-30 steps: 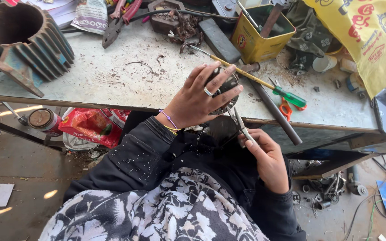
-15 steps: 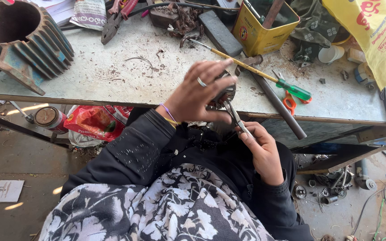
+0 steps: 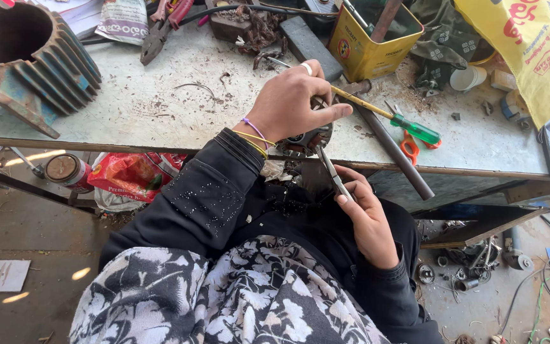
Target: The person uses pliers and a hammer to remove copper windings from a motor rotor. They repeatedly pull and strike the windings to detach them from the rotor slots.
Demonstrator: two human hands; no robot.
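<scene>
left hand (image 3: 294, 105) is wrapping closed fingers around round metal part (image 3: 307, 141) at bench (image 3: 160, 114) edge | right hand (image 3: 367, 213) is gripping pliers (image 3: 331, 172) tight, tips reaching into part | work looking mid-way, unfinished

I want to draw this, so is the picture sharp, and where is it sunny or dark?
In the head view, daylight falls bright on the pale workbench top, while under its edge the floor lies in shade with small sun patches. The left hand on the round metal part and the right hand with the thin tool look sharp; the bench edge bows slightly, a wide-lens bend.
</scene>
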